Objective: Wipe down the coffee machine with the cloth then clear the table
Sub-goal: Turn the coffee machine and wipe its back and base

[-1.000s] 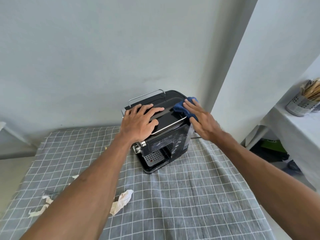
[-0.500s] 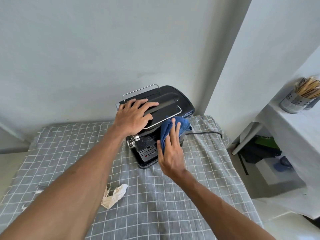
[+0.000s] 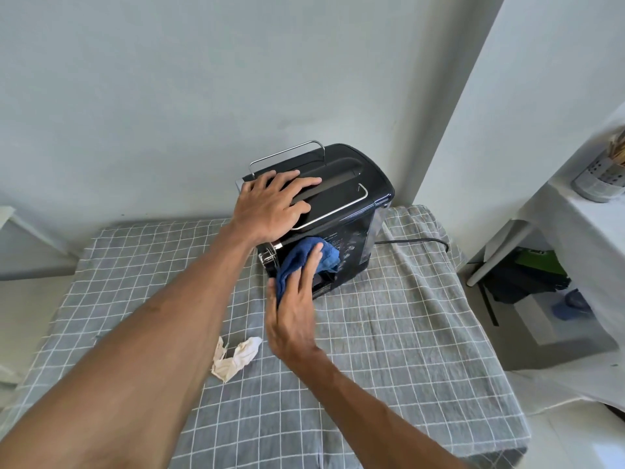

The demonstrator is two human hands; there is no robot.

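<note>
A black coffee machine (image 3: 355,204) with chrome rails stands at the far edge of the table, against the wall. My left hand (image 3: 274,206) lies flat on its top, fingers spread, holding nothing. My right hand (image 3: 294,306) presses a blue cloth (image 3: 301,257) against the machine's front face, covering most of it. A crumpled white paper scrap (image 3: 236,358) lies on the grey checked tablecloth (image 3: 389,333), near my left forearm.
The machine's black power cord (image 3: 416,241) runs to the right over the table edge. A white side table holding a metal utensil holder (image 3: 600,179) stands to the right. Dark and green items (image 3: 531,272) lie on the floor beneath it.
My right hand carried the blue cloth from the machine's top right corner down onto its front, then leftward across it. My left hand stayed on the top.
</note>
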